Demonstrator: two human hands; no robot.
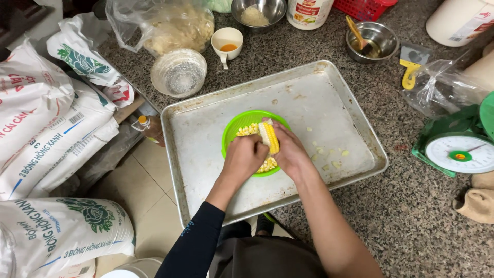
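Head view, looking straight down: both my hands meet over a green basket (232, 128) that sits on a large metal tray (206, 154) on the speckled stone bench (411, 206). My right hand (289, 152) has its fingers clamped on a corn cob (268, 136), which stands tilted inside the basket, yellow rows showing on one side and stripped pale core on the other. My left hand (245, 156), in a dark sleeve, is curled tight, fingers together, pressed against the cob's side; I cannot tell whether it grips the cob or only pushes at the kernels. Loose yellow kernels (247, 129) lie in the basket behind my knuckles, with more just below my left hand. A few stray kernels are scattered on the tray to the right of my right hand.

Beyond the tray stand a clear glass bowl (178, 73), a white cup (227, 40) holding orange liquid, and a steel bowl (371, 41) with a brush in it. A green kitchen scale (458, 149) sits at the right edge. White printed sacks (46, 128) are stacked on the floor to the left.
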